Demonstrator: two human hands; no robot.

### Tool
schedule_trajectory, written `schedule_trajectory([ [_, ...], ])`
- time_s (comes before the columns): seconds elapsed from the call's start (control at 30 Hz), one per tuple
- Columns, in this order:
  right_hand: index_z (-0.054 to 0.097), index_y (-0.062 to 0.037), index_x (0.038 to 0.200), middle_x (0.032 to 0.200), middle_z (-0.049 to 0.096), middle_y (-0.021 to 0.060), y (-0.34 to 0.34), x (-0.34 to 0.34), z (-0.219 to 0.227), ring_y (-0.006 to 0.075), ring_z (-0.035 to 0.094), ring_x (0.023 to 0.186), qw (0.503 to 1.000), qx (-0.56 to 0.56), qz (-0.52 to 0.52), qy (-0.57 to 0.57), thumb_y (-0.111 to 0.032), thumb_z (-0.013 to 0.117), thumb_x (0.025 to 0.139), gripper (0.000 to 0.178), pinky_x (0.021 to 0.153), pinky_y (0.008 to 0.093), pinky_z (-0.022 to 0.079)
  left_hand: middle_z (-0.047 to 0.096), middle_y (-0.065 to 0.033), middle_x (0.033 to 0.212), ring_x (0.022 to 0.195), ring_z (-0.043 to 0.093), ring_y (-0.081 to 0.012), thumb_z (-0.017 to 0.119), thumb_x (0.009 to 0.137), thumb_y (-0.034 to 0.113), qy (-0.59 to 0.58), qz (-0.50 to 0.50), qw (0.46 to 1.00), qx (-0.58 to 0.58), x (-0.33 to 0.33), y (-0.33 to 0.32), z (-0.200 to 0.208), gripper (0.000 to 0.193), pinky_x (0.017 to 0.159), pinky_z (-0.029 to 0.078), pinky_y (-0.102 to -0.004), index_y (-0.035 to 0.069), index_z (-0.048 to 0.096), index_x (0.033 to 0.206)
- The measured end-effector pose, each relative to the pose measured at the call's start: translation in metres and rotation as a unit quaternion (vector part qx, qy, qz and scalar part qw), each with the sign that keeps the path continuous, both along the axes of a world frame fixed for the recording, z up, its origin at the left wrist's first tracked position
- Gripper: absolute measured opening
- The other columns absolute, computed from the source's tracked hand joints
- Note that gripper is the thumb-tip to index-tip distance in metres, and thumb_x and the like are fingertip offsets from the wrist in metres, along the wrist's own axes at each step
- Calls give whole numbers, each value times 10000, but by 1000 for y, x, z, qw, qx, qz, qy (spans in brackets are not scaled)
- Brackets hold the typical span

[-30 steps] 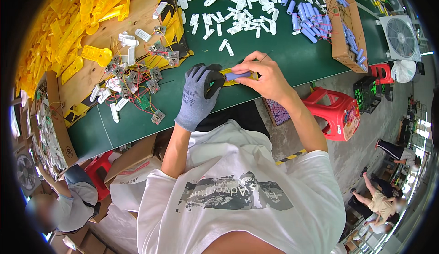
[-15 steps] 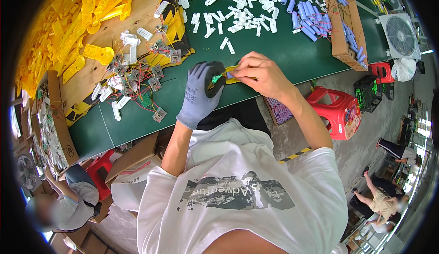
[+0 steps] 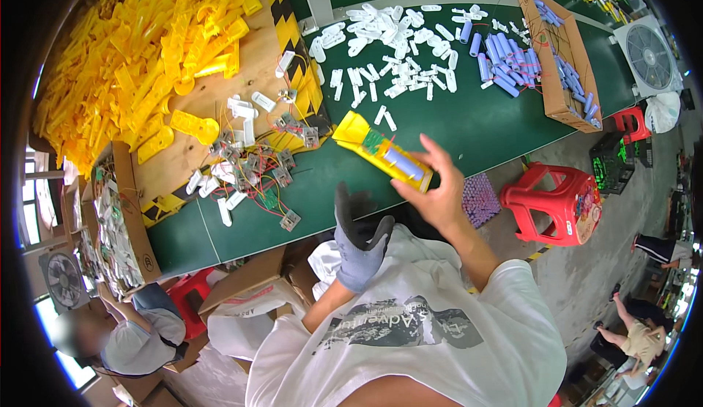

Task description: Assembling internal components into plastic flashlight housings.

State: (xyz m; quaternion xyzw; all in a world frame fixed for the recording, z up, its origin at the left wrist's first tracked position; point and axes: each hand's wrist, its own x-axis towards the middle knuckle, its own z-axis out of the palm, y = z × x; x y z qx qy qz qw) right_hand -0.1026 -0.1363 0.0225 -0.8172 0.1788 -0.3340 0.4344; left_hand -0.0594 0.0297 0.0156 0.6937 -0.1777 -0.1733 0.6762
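Observation:
My bare right hand [image 3: 444, 196] grips a long yellow plastic housing [image 3: 354, 128] by its near end, above the green table. A green circuit board [image 3: 376, 142] lies inside the housing, beside a blue-purple cylindrical battery [image 3: 403, 164]. My left hand [image 3: 357, 249], in a grey glove with dark fingers, is apart from the housing, nearer my body at the table's edge. Its fingers and thumb are spread, with nothing between them; the fingertips are a little blurred. To its left lies a tangle of small circuit modules [image 3: 284, 176] with red wires and white plastic pieces.
Yellow housings [image 3: 157, 63] are heaped on a wooden board at left. White plastic parts [image 3: 395, 33] and loose batteries [image 3: 505, 59] lie at the back, beside a cardboard box [image 3: 556, 77] of batteries. Red stools [image 3: 549, 198] stand on the floor; a seated person [image 3: 139, 334] is at lower left.
My left hand has come off the yellow housing, dropped toward my body and opened. My right hand now holds the housing alone, turned so the board and battery show. The view has shifted.

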Motion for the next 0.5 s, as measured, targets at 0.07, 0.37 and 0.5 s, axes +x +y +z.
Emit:
schedule_trajectory([
  [0.07, 485, -10, 1311, 1045, 681, 152, 29, -1, 0, 281, 664, 909, 997, -54, -21, 46, -113, 828, 673, 731, 819, 364, 516, 516, -173, 1195, 1037, 567, -257, 670, 739, -89, 19, 28, 998, -50, 7, -12, 12, 935, 847, 502, -353, 74, 145, 1495],
  [0.37, 581, -49, 1228, 1114, 663, 182, 20, -7, 42, 327, 650, 953, 960, 25, 267, 83, -103, 767, 731, 534, 894, 380, 494, 421, -85, 1407, 1221, 438, -160, 566, 799, -53, 94, -47, 986, -131, 83, -17, -13, 733, 1007, 364, -282, 57, 297, 1472],
  [0.5, 677, -36, 868, 807, 704, 111, -84, 71, 35, 154, 669, 677, 987, 100, 58, 108, -191, 661, 858, 156, 623, 285, 512, 348, -86, 1487, 1361, 325, -179, 584, 803, -53, 117, -67, 977, -162, 89, -9, -7, 727, 1121, 246, -319, 30, 294, 1465],
])
